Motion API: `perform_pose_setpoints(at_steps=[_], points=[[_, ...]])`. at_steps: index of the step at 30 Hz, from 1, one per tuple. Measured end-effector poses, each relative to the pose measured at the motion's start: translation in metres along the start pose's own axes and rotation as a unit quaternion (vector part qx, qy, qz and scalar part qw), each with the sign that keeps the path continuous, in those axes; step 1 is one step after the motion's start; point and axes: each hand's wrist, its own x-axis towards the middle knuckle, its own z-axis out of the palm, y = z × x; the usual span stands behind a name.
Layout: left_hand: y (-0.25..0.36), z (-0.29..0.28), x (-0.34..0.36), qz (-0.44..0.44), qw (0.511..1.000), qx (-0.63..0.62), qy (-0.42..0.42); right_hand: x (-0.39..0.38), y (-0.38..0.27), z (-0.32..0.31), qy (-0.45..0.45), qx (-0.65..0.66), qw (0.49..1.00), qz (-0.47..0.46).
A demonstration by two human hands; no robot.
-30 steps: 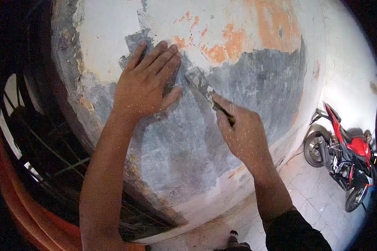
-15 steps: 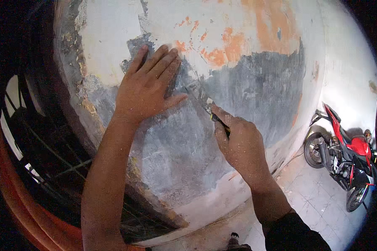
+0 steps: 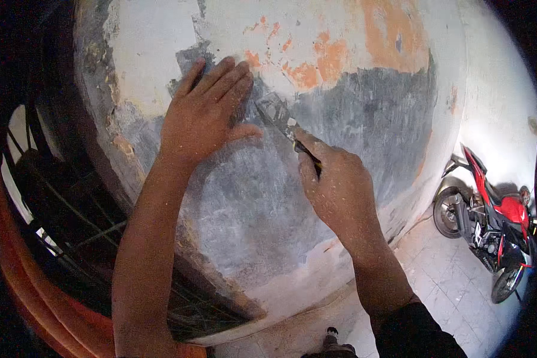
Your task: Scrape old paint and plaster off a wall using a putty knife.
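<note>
We are scraping old paint off the wall (image 3: 352, 125) with a scraper (image 3: 275, 112), and the step goes best with a low, steady blade. Our right hand (image 3: 337, 185) is closing around the scraper's handle, forefinger lying along it, while the metal blade is pointing up and to the left, its edge lying on the wall just beside our left thumb. Our left hand (image 3: 206, 113) is lying spread and flat against the wall, fingers pointing up toward the pale paint, bracing us. The blade is meeting the wall where grey bare plaster gives way to white and orange paint above it. We are probably wise to keep the blade nearly flat to the wall so that it lifts flakes rather than gouging, and to push away from the bracing thumb, which is sitting close to the edge. Short strokes along the paint's ragged border should peel it cleanly. A red motorbike (image 3: 495, 227) is standing well to the right of the wall.
</note>
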Motion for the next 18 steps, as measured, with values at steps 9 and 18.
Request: perform_pose_setpoints(at_steps=[9, 18], points=[[0.006, 0.009, -0.001, 0.006, 0.999, 0.022, 0.034, 0.005, -0.002, 0.005, -0.017, -0.019, 0.999, 0.019], [0.021, 0.006, -0.003, -0.038, 0.999, 0.019, 0.03, -0.017, 0.013, 0.014, 0.021, -0.014, 0.999, -0.021]])
